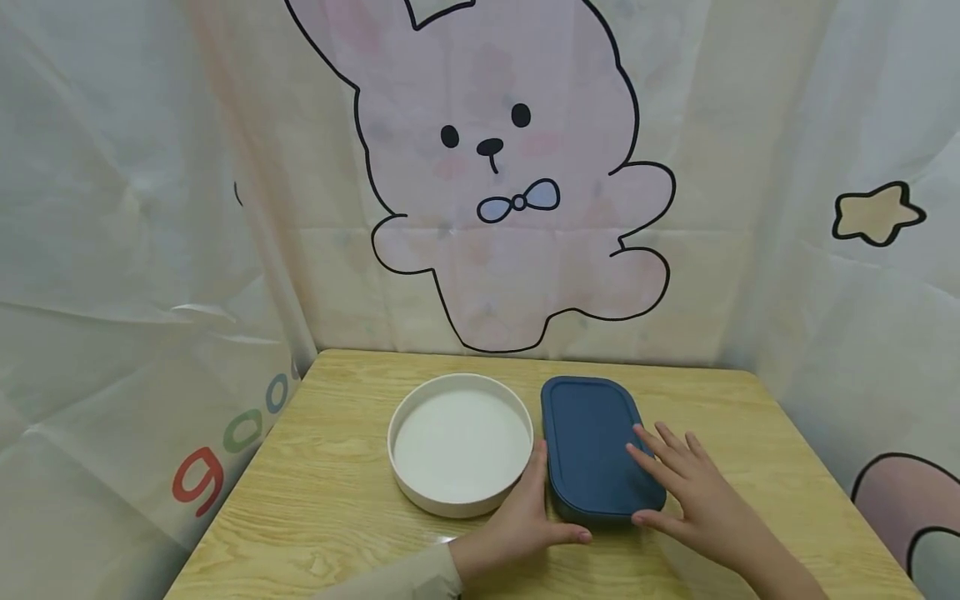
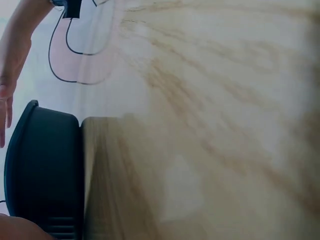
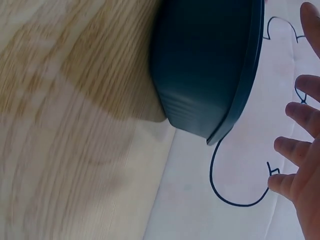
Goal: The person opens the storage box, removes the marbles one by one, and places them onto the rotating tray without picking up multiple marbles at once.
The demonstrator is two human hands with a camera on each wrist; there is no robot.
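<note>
A dark blue lidded box with rounded corners, like a lunch box [image 1: 596, 450], lies on the table in the head view. Left of it is a round white shallow dish [image 1: 461, 446] with a raised rim. My left hand [image 1: 519, 523] reaches into the narrow gap between the two, its thumb stretched along the box's front edge; whether it touches the box I cannot tell. Over the box's right side, my right hand [image 1: 693, 498] spreads its fingers. In the right wrist view those fingers [image 3: 294, 150] stand apart from the box [image 3: 205, 65].
The wood-patterned table [image 1: 330, 483] carries both containers near its middle. Behind it hangs a curtain [image 1: 705, 275] printed with a pink cartoon animal. More printed cloth [image 1: 112, 292] hangs at the left and right sides.
</note>
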